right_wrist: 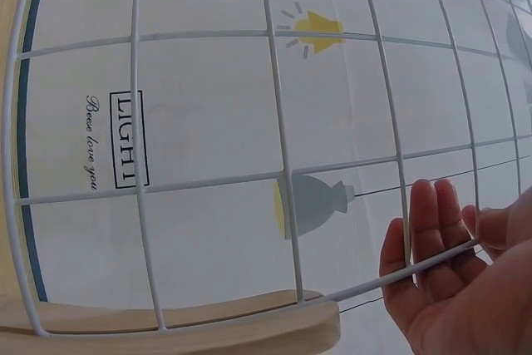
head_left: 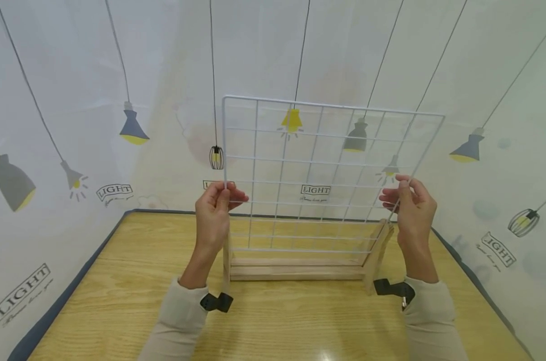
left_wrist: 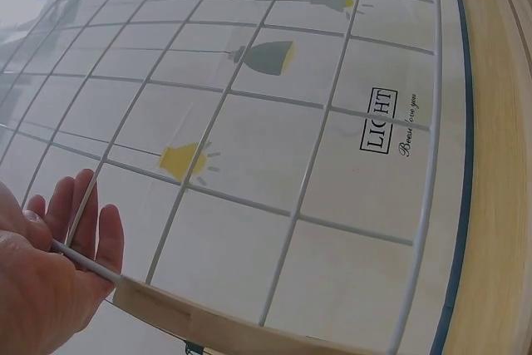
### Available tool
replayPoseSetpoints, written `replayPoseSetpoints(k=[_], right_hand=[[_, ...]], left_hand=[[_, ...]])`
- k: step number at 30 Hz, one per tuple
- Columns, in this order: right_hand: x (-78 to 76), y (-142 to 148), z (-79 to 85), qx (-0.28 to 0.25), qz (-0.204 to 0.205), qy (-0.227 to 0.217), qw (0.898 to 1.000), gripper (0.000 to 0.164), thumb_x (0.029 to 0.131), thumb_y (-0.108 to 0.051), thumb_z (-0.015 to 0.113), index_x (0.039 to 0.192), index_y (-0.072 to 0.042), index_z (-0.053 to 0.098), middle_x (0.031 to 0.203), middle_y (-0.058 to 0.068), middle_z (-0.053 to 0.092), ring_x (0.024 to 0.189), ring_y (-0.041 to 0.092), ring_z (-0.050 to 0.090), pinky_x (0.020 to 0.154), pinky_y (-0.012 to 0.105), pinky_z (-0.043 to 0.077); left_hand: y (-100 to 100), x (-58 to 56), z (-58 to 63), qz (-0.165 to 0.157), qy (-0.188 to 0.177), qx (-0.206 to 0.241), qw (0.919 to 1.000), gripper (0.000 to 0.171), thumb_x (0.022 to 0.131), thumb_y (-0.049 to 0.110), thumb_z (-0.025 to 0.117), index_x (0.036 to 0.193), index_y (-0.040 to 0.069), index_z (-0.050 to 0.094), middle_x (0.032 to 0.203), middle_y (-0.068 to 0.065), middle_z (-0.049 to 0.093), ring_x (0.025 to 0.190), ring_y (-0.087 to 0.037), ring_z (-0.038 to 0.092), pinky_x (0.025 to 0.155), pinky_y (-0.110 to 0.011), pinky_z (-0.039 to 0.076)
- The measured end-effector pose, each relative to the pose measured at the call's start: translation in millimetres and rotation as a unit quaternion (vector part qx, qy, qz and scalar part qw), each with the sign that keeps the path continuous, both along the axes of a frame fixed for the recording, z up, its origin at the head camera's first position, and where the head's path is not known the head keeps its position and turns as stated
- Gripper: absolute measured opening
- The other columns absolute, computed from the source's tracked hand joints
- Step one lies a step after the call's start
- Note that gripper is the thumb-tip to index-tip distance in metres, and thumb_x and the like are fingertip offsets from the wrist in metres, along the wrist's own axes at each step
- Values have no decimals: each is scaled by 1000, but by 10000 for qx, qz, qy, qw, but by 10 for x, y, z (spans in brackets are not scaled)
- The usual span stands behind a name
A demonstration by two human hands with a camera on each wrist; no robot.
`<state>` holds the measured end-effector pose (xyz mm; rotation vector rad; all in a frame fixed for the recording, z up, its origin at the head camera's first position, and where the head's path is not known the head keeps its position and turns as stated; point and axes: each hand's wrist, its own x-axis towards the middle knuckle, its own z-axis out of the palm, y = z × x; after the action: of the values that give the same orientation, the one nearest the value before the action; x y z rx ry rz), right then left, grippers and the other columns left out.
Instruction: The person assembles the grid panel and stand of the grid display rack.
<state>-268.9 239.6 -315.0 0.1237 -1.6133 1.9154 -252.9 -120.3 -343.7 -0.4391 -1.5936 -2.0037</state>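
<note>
A white wire grid panel [head_left: 225, 140] stands upright within a light wooden stand [head_left: 295, 273], its lower part between the two side posts. My left hand [head_left: 213, 213] pinches the panel's left edge wire, thumb on the near side and fingers behind. On the opposite edge, my right hand [head_left: 414, 210] grips the wire in the same way. The left wrist view shows the left hand [left_wrist: 62, 259] holding the edge wire just above the wooden post. In the right wrist view, the right hand [right_wrist: 453, 276] has its fingers behind the mesh, above the rounded post top [right_wrist: 312, 322].
The stand rests on a wood-grain table [head_left: 133, 281] with a dark blue edging at the back and sides. Behind it rises a pale wall covering [head_left: 173, 60] printed with hanging lamps and LIGHT labels. Black straps [head_left: 216, 302] sit on both wrists.
</note>
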Motion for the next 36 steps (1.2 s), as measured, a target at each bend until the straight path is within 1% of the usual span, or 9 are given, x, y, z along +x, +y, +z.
replayPoseSetpoints(k=[7, 13, 17, 20, 26, 29, 32, 36], right_hand=[[-3, 3, -35, -10, -3, -2, 10000, 18, 100, -19, 60, 108, -6, 69, 74, 3, 73, 64, 12, 72, 61, 22, 58], [-8, -1, -45, -53, -3, 25, 10000, 17, 99, -18, 60, 107, -6, 69, 73, 2, 73, 64, 12, 72, 61, 22, 58], [-7, -7, -51, -49, -11, 35, 10000, 20, 100, -18, 60, 109, -2, 68, 73, 2, 73, 63, 12, 72, 60, 22, 58], [-7, -10, -57, -47, -2, 35, 10000, 23, 100, -18, 59, 111, 0, 66, 73, 2, 73, 63, 12, 72, 60, 22, 58], [-13, -6, -77, 66, -37, 18, 10000, 18, 100, -19, 60, 108, -6, 69, 74, 1, 73, 64, 12, 71, 61, 22, 58], [-18, -4, -86, 68, -30, 34, 10000, 18, 99, -20, 60, 107, -6, 69, 74, 2, 73, 64, 12, 71, 61, 22, 58], [-20, -5, -95, 72, -28, 49, 10000, 18, 99, -20, 61, 107, -6, 69, 74, 2, 73, 64, 12, 71, 61, 22, 58], [-11, -13, -102, 113, -46, 37, 9999, 18, 99, -20, 60, 107, -6, 69, 74, 1, 73, 64, 11, 71, 61, 22, 58]], left_hand=[[3, -4, -48, 46, -89, -11, 9999, 15, 103, 2, 46, 104, -9, 57, 90, -6, 67, 82, -14, 71, 82, -34, 59], [1, -7, -70, 2, -131, 0, 9999, 16, 103, 1, 45, 105, -11, 55, 90, -8, 67, 82, -15, 71, 83, -35, 59], [-3, -6, -75, 30, -101, -38, 9999, 18, 103, 2, 46, 106, -13, 55, 91, -11, 66, 83, -15, 71, 83, -35, 59], [-4, -8, -79, 60, -83, -63, 9999, 18, 103, 3, 46, 105, -12, 56, 92, -15, 66, 82, -15, 71, 83, -35, 59], [-6, -11, -94, 114, -67, -140, 9998, 19, 103, 3, 45, 105, -13, 55, 93, -22, 65, 82, -14, 71, 84, -35, 58], [-9, -4, -99, 231, -107, -228, 9994, 20, 103, 4, 46, 104, -13, 56, 93, -24, 65, 82, -13, 71, 85, -34, 58], [-13, 0, -105, 378, -198, -327, 9986, 19, 103, 5, 47, 103, -11, 57, 93, -22, 67, 83, -12, 70, 88, -31, 57], [-18, 5, -115, 472, -282, -362, 9978, 18, 102, 5, 48, 102, -9, 59, 89, -11, 69, 85, -16, 70, 89, -30, 56]])
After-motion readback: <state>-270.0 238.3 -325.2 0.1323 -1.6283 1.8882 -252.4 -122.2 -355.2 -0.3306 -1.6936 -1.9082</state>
